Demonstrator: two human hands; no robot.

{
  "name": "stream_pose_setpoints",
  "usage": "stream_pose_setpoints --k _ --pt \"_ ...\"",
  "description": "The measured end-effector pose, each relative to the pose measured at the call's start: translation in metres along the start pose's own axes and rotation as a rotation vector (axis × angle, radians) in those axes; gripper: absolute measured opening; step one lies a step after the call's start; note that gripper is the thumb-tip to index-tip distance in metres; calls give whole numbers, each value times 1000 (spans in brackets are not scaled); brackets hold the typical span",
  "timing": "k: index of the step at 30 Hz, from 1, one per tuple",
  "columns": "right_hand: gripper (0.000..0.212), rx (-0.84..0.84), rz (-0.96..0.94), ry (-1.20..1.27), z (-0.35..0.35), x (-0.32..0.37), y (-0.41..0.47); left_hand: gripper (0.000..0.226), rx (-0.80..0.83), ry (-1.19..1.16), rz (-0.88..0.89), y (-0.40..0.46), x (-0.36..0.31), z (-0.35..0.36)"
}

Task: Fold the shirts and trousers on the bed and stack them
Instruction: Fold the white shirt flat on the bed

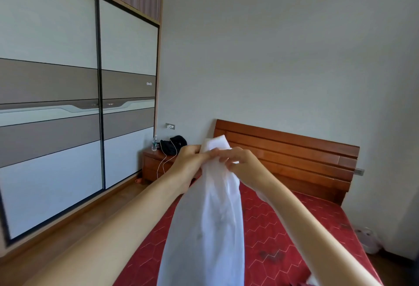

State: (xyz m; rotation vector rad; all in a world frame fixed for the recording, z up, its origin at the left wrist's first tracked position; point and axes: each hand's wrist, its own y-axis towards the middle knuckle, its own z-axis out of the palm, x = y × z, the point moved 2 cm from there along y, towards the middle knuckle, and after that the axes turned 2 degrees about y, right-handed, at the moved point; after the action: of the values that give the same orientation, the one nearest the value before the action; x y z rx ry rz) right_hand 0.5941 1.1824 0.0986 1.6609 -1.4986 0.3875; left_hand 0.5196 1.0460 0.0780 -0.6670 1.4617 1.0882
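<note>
A white garment (pixel 210 222) hangs lengthwise in the air above the red bed (pixel 294 229), its lower part running out of the bottom of the frame. My left hand (pixel 192 156) and my right hand (pixel 238 158) both grip its top end, close together, in front of the headboard. A short fold of the cloth stands up above my fingers. Which kind of garment it is cannot be told. No other clothes show on the visible part of the mattress.
A wooden headboard (pixel 294 156) closes the far end of the bed. A bedside table (pixel 154 165) at the left carries a water bottle (pixel 154 143), a black item (pixel 173 145) and a white cable. A sliding-door wardrobe (pixel 68 104) lines the left wall.
</note>
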Motion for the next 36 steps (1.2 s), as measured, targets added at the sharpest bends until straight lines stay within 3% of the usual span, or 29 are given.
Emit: stream_pose_setpoints --k 1,4,8,10,14,17,21,24,26,27,29,31,33,36 --pt "50 -15 -9 29 -9 -1 -2 14 16 12 4 0 3 -3" --pt "28 -205 -18 156 -34 -6 -1 12 67 111 75 -2 7 -4" --pt "56 -4 90 164 -21 -1 10 12 21 516 305 2 1 9" --pt "52 20 118 246 -14 2 16 7 -55 666 399 5 -5 10" --pt "42 71 106 258 -14 3 19 24 -68 806 498 1 -6 -1" --pt "31 102 75 264 -11 4 22 32 -69 861 502 -1 1 -10" --pt "28 15 35 353 -7 2 24 52 -69 671 420 -9 28 -22" --pt "33 -36 40 400 -11 -2 23 40 -18 610 411 -26 56 -28" --pt "24 -27 48 386 -14 -7 23 21 3 577 391 -37 70 -26" --pt "20 -23 44 378 -15 -10 24 23 0 572 346 -40 77 -23" --pt "23 -34 36 376 -17 -15 24 58 -4 692 242 -47 87 -15" --pt "31 -69 35 380 -22 -19 22 81 19 957 213 -52 98 -5" --pt "27 -94 32 374 -27 -22 19 81 34 1130 233 -54 110 3" --pt "15 -110 40 377 -34 -29 12 51 -51 1123 264 -56 123 9"
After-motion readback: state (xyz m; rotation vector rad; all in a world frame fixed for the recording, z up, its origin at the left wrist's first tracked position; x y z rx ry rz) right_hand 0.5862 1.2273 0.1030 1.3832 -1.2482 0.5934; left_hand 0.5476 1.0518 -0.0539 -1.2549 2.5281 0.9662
